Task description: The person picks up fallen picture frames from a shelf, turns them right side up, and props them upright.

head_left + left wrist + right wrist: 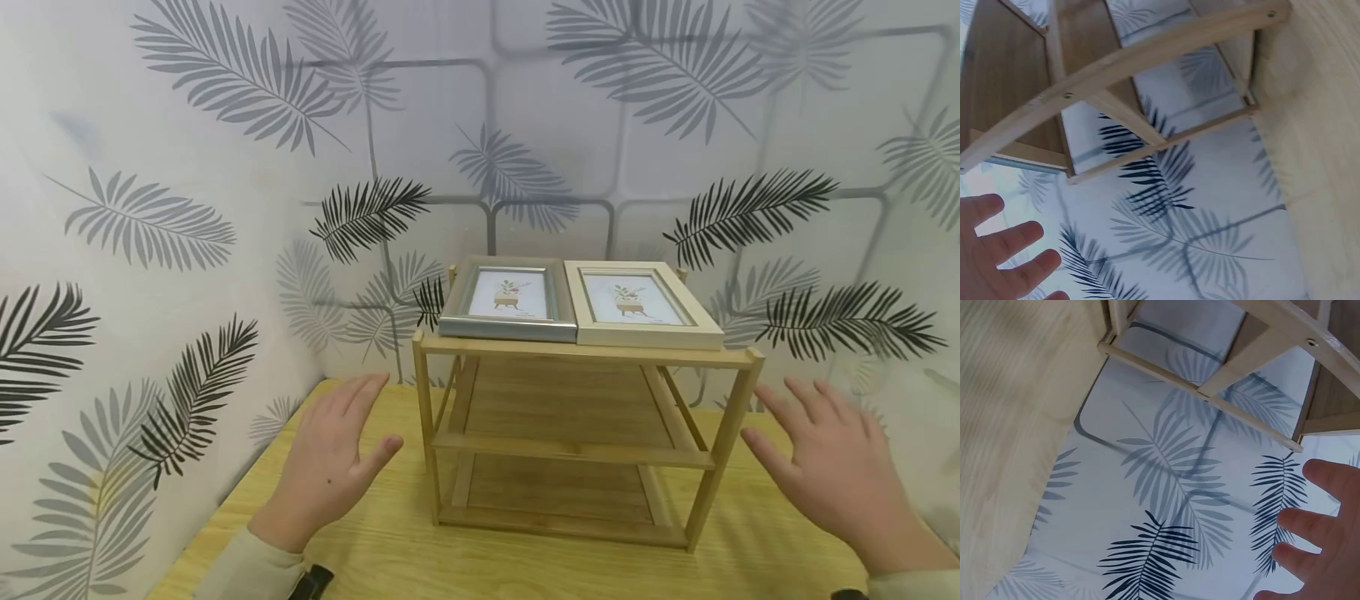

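A wooden shelf rack (573, 451) with several tiers stands upright on the table. Side by side on its top tier lie a silver-grey picture frame (508, 331) and a cream picture frame (649, 336), each showing a potted-plant print. To the rack's left my left hand (333, 458) hovers with fingers extended and thumb apart, touching nothing. On the other side my right hand (832, 462) is held in the same way, near the rack's right post. Both wrist views show spread fingers beside the rack's side rails, with nothing in them.
The yellow wood-grain table (375, 542) carries the rack and reaches back to the wall. A white wall (547, 117) with feather-leaf patterns rises close behind the rack, and another patterned wall (150, 292) borders the table's left edge.
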Demonstrator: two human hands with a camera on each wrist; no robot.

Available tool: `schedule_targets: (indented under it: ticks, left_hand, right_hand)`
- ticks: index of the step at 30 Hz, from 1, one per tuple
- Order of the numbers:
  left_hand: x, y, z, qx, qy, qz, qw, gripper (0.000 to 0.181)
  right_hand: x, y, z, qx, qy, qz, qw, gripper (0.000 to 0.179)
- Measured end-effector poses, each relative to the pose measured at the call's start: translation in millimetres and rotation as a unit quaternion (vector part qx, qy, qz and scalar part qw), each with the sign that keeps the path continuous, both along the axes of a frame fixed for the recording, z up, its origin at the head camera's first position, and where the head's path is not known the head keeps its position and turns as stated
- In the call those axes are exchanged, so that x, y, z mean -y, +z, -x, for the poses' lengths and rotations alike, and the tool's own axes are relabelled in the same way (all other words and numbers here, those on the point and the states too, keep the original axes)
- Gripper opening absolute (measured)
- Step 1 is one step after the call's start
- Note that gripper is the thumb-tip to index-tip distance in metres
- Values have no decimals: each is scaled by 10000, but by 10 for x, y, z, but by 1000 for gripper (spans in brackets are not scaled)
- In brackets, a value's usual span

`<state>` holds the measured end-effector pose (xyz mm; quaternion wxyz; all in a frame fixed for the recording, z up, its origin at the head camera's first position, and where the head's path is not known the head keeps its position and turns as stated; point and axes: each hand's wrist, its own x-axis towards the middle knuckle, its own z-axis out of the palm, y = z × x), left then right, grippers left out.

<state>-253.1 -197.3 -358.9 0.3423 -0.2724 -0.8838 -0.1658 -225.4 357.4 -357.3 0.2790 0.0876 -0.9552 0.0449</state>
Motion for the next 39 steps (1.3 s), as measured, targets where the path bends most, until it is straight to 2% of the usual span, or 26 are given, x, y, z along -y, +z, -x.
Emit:
schedule_targets:
  ticks: [5, 10, 18, 24, 28, 32, 39]
  left_hand:
    - [-86, 154, -74, -381, -358, -288, 9982, 79]
    - [-205, 307, -142, -714, -565, -462, 9948, 80]
    - [-430, 552, -177, -1223, -992, -576, 9858, 79]
    - [-655, 749, -166, -1483, -1210, -578, 9798, 77]
    - [-807, 854, -142, -1443, -1276, -532, 9798, 77]
    - [-958, 942, -90, -1266, -1299, -514, 9821, 79]
    - [-1183, 1077, -1, -866, -1056, -453, 9896, 82]
  right_hand:
    - [12, 104, 16, -75, 260, 347, 9990, 57]
    - [33, 209, 33, -62, 452, 727, 9963, 55]
    - [67, 388, 48, -46, 984, 1340, 9861, 50]
    - [145, 580, 63, 31, 1178, 1650, 9792, 49]
    - [205, 704, 53, 123, 1210, 1792, 9763, 49]
    - [247, 804, 57, 177, 1266, 1858, 9742, 49]
    - [324, 925, 67, 141, 1334, 1870, 9732, 49]
